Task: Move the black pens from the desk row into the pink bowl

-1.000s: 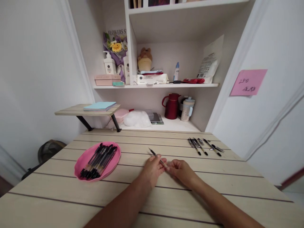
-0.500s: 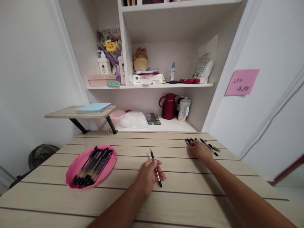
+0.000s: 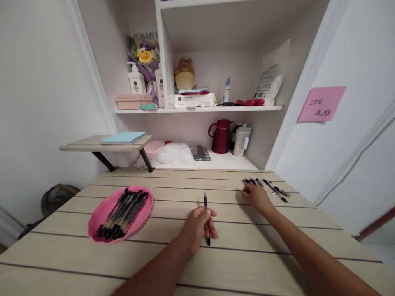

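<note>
My left hand [image 3: 200,226] is closed round a slim pen [image 3: 205,201], its bare writing tip pointing up and away and its black end sticking out below the fingers. To the right, my right hand [image 3: 257,197] has its fingertips pinched together low over the table; what they hold, if anything, is hidden. Just beyond those fingers lies a row of small black and clear pen parts [image 3: 252,181], partly covered by the hand. Beside them on the right are a black pen [image 3: 274,190] and a shorter dark piece [image 3: 281,192]. A pink scalloped dish [image 3: 145,211] at the left holds several black pens [image 3: 125,213].
A small raised stand [image 3: 83,143] with light-blue paper [image 3: 123,137] rises at the table's back left. Behind the slatted table [image 3: 173,255] are shelves holding a red jug [image 3: 221,137], a pale cup [image 3: 241,142] and a white plastic bag [image 3: 175,154].
My right hand has drawn slightly back from the row of small parts, uncovering more of it. The pen in my left hand has turned more upright in view.
</note>
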The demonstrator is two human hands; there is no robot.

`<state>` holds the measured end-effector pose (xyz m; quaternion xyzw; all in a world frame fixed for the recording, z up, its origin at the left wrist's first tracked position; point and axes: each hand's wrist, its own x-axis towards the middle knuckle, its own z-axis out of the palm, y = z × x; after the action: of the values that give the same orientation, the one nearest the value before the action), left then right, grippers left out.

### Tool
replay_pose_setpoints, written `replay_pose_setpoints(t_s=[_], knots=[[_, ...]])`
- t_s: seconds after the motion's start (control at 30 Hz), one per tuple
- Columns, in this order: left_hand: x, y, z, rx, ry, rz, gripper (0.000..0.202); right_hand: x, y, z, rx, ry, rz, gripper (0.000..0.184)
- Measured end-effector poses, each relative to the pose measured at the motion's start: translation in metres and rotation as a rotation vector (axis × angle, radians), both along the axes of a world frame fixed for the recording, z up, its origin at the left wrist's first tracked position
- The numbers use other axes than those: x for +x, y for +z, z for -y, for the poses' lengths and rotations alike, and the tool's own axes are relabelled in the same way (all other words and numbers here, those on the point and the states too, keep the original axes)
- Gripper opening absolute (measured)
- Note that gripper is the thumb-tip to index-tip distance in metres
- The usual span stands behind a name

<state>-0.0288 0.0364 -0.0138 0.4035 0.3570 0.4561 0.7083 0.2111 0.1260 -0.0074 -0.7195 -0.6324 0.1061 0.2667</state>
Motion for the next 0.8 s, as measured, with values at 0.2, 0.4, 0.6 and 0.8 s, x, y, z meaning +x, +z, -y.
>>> replay_pose_setpoints(t_s=[0.2, 0.4, 0.6, 0.8], knots=[[0.002, 0.003, 0.007, 0.120, -0.093, -0.172, 0.032, -0.053, 0.020, 0.048, 0.005, 0.134, -1.019, 0.022], [0.003, 0.008, 0.015, 0.156, -0.127, -0.273, 0.030, -0.085, 0.041, 0.079, 0.066, 0.183, -1.310, 0.028], [0.005, 0.008, 0.017, 0.157, -0.138, -0.299, 0.030, -0.096, 0.036, 0.088, 0.052, 0.212, -1.365, 0.027], [0.006, 0.008, 0.017, 0.162, -0.107, -0.281, 0.030, -0.099, 0.032, 0.091, -0.010, 0.231, -1.319, 0.027]])
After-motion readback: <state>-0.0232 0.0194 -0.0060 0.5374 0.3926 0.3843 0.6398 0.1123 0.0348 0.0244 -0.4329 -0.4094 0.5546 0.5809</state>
